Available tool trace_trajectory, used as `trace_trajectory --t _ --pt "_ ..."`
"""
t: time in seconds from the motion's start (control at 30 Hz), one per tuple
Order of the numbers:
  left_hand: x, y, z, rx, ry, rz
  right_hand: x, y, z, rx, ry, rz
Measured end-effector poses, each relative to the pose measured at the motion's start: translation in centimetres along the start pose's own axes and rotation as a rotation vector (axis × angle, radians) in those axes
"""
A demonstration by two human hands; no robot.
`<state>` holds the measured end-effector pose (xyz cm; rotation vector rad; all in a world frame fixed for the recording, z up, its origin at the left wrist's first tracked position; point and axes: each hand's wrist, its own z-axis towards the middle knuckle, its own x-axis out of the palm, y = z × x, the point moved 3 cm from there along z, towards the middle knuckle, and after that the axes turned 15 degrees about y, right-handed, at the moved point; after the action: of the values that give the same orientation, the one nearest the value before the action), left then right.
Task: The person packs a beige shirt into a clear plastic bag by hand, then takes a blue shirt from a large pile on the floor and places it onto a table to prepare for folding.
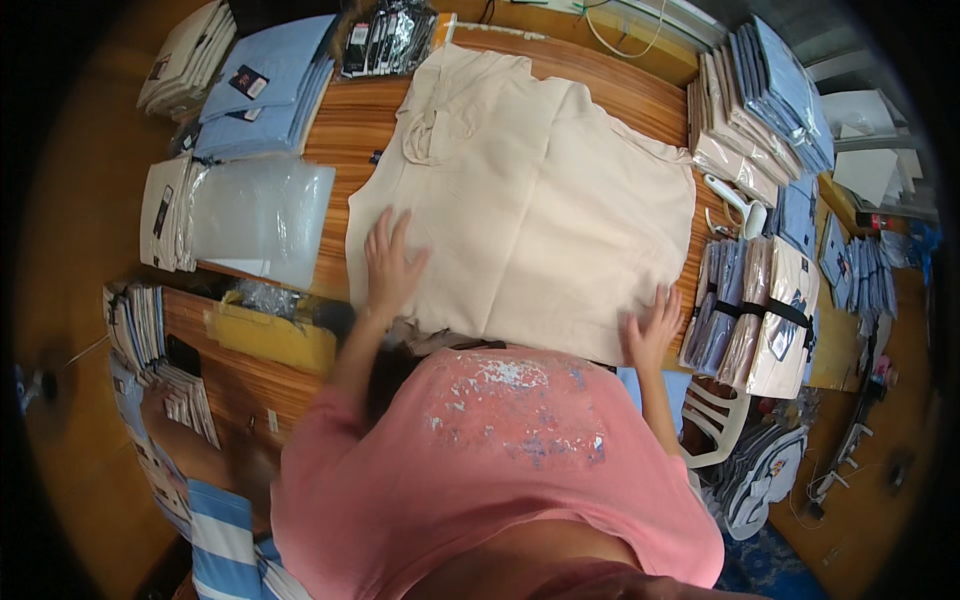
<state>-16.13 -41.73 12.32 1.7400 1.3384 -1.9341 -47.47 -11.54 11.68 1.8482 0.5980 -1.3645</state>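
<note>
A large cream garment, which looks like a shirt, lies spread on the wooden table before me, with a crease running down its middle. Its collar or a bunched part shows at the upper left. My left hand rests on the cloth near its left side, fingers spread. On the near right corner of the cloth lies my right hand, its fingers apart and nothing in them. The near edge of the garment is partly hidden by my pink top.
Folded blue shirts and clear plastic bags lie at left. At right are bagged shirt stacks, a white-handled tool and strapped bundles. A co-worker's arm reaches toward folded garments at lower left.
</note>
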Motion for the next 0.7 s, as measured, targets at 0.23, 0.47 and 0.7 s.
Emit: trace_trajectory --t 0.23,0.47,0.7 --pt "-1.2 4.6 19.7 -0.094 0.283 -0.244 -2.0 1.7 13.1 -0.210 0.009 -0.014" --pt "-2.8 4.6 16.8 0.139 -0.450 -0.398 -1.0 -1.1 17.5 -0.183 0.094 0.032" --pt "-0.3 9.6 19.8 0.114 -0.112 0.253 0.7 -3.1 26.8 -0.218 -0.176 -0.183"
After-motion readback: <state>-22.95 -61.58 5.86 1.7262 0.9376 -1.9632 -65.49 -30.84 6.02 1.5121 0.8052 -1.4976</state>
